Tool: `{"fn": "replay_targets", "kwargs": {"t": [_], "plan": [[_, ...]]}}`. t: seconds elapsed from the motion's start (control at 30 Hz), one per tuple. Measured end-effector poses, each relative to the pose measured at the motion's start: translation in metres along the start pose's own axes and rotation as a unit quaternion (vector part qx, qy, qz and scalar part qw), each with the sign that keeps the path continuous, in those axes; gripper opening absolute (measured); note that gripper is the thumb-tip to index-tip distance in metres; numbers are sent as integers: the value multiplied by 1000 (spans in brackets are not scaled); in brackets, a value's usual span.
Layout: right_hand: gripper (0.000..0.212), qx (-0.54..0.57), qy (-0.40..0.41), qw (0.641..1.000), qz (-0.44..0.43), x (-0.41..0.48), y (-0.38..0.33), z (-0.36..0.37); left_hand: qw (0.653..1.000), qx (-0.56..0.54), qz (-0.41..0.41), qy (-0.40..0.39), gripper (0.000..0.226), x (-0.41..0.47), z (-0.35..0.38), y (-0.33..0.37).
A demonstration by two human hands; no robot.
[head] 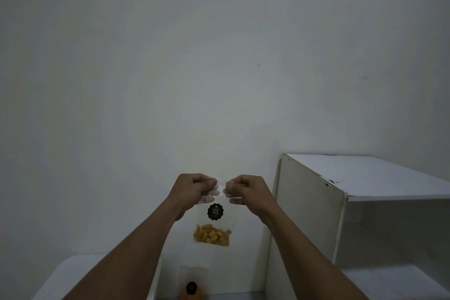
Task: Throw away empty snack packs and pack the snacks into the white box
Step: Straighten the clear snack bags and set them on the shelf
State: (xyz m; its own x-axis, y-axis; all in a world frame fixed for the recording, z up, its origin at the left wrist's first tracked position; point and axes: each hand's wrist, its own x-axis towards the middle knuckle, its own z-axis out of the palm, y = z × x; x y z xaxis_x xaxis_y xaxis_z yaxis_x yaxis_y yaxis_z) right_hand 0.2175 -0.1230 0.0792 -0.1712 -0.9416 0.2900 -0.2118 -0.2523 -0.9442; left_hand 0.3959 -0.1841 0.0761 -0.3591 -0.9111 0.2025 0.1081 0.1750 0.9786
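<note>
A clear snack pack (214,224) hangs upright in front of the wall, with a round black label and yellow snack pieces at its bottom. My left hand (192,190) pinches the pack's top left corner and my right hand (248,190) pinches its top right corner, both at the top edge. Below, at the frame's bottom edge, a second pack (193,285) with the same black label and orange contents stands against the wall. No white box for packing can be made out for certain.
A white shelf unit (314,214) stands at the right, with a flat top and an open compartment. A white surface (70,275) lies at the lower left. The plain wall fills the view above.
</note>
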Motion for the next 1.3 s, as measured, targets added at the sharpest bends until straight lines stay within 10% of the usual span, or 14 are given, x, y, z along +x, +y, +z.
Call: {"fn": "replay_targets", "kwargs": {"t": [0.57,1.3], "plan": [[14,-218,146,961,-87,-4,18,29,953,214,-110,186,68,10,15,3],[20,-98,68,991,-53,-13,23,36,987,-15,-131,91,12,4,12,1]]}}
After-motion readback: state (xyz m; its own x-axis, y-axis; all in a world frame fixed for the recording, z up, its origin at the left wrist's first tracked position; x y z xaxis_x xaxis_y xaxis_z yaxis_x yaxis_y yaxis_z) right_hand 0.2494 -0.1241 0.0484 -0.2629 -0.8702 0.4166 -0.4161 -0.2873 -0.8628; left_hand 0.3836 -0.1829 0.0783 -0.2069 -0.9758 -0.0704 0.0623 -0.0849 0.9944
